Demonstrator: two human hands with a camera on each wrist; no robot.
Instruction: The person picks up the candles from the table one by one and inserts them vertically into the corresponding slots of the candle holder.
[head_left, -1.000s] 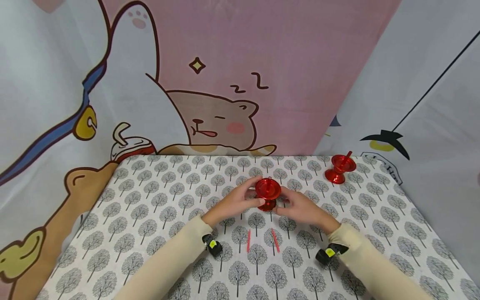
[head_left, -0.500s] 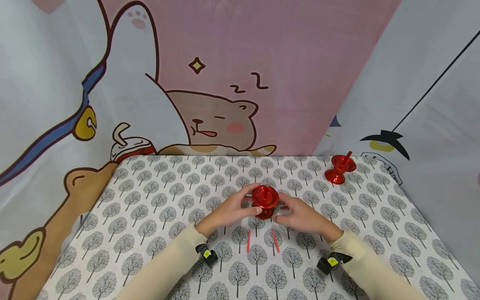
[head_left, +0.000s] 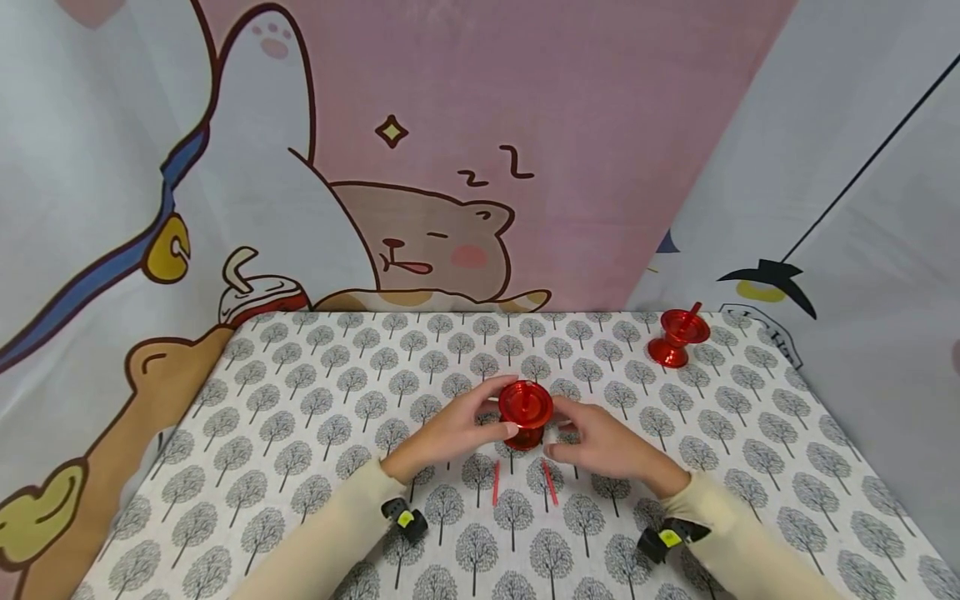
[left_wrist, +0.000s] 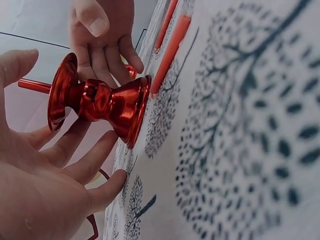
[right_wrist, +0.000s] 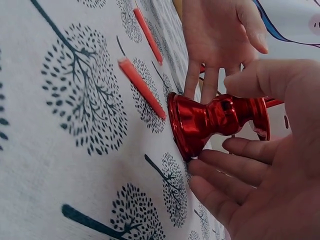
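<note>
A shiny red candle holder point(head_left: 527, 435) stands on the tree-patterned cloth, a thin red stick like a candle point(left_wrist: 34, 85) rising from its bowl. My left hand point(head_left: 459, 423) cups its left side, the fingers loosely spread behind it; in both wrist views that thumb stands off from it. My right hand point(head_left: 609, 435) is at its right side with relaxed fingers, and the head view shows a small gap there. Exact finger contact is partly hidden. On the near side two pinkish-red candles point(head_left: 497, 483) lie apart on the cloth.
A second red candle holder point(head_left: 678, 336) stands at the table's far right, a slanted red stick in its bowl. Behind the table point(head_left: 322, 375) hangs a cartoon-printed cloth point(head_left: 585, 150). Dark wrist cameras point(head_left: 405, 518) sit on both sleeves.
The candle holder has moved toward me and slightly left, together with my left hand. My right hand has come nearer too. The loose candles and the far holder stay where they were.
</note>
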